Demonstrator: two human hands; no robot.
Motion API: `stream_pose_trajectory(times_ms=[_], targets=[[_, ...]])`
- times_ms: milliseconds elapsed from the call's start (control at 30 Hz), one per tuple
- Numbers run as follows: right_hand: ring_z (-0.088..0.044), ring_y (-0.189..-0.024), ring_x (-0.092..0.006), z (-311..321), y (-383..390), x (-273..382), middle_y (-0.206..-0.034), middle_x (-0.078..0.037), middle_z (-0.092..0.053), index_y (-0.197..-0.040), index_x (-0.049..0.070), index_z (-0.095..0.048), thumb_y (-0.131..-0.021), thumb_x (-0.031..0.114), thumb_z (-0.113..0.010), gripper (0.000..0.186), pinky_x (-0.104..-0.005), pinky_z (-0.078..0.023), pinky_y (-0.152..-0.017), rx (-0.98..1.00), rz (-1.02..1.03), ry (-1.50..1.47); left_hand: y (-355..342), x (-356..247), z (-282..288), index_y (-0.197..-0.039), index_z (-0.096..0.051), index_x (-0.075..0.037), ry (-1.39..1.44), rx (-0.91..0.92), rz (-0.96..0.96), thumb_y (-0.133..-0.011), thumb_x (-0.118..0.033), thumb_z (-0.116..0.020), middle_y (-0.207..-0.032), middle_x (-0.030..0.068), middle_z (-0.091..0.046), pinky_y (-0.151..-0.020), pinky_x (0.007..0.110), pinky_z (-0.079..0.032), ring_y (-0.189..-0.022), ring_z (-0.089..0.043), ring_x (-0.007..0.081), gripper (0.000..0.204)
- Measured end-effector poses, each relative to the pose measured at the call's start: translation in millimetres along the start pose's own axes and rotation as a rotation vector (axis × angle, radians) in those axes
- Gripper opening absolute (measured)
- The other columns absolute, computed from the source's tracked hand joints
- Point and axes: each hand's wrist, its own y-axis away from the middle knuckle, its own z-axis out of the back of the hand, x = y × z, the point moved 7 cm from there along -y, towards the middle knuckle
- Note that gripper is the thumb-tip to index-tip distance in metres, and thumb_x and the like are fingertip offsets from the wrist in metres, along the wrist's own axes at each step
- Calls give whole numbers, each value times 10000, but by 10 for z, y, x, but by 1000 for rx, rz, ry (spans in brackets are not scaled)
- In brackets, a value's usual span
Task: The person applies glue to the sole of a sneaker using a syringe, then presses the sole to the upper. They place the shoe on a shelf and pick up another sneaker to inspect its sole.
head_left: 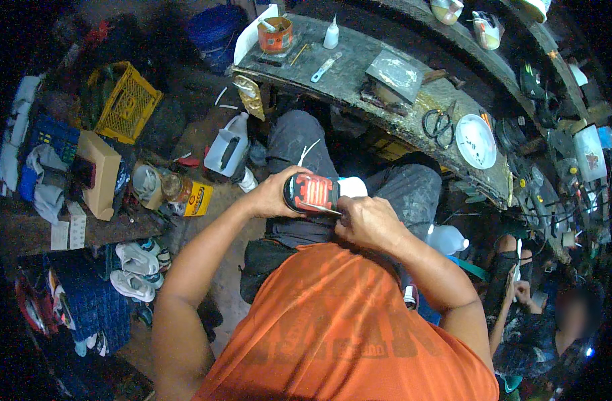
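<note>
Shoe (315, 192), held above the lap between both hands, its red-and-black sole turned up toward the viewer. The left grip (271, 194) grasps one end of the shoe, with the fingers wrapped around its rim. The right grip (369, 219) is clenched against the other end, near a white part (353, 188); what it pinches cannot be told. Thin white strands (308, 152) rise beyond the left fingers, and another pale strand lies along the sole's near edge. Beyond the knees, the worktop (359, 53) carries, from left to right, an orange tin (275, 37), a white bottle (331, 35), a knife (326, 67), a grey slab (394, 75), scissors (440, 127) and a white dish (476, 142). A jug (227, 148) stands left of the lap; farther left is a yellow crate (129, 103). At the right edge sits a second person, hands together.
</note>
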Motion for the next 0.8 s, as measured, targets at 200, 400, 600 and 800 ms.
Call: stream_pose_trajectory(times_ms=[200,400,600,800], targets=[[-753,-791,-423,74,-124,-28,-843,-231,-756,-955,30,-717,-827,238,-716,245,-533,-613,-742,21,18,116,11,-34,-10,-1452,-539,-101,-7,-3,-30,-624,-215,-1007,-1369,116,-689,-1127,425,-514,-1296,-666,293,958],[-756,-789,-409,169,-347,-102,-834,-213,-752,-933,37,-706,-830,266,-734,253,-522,-611,-715,-20,88,193,6,23,-2,-1465,-534,-124,36,5,-28,-625,-191,-991,-1353,114,-693,-1121,432,-517,-1278,-673,307,959],[-759,-847,-395,187,-441,-135,-868,-188,-765,-960,55,-720,-840,308,-757,283,-518,-603,-749,42,59,190,14,15,-4,-1473,-529,-113,18,9,19,-605,-245,-1013,-1434,117,-627,-1180,425,-455,-1351,-613,299,1002],[-752,-852,-391,497,-241,-274,-896,-205,-757,-1028,48,-735,-816,333,-810,362,-471,-585,-771,-116,-30,-166,15,-235,552,-1579,-454,-110,162,50,20,-574,-207,-1038,-1609,118,-459,-1252,399,-357,-1512,-421,255,1167]])
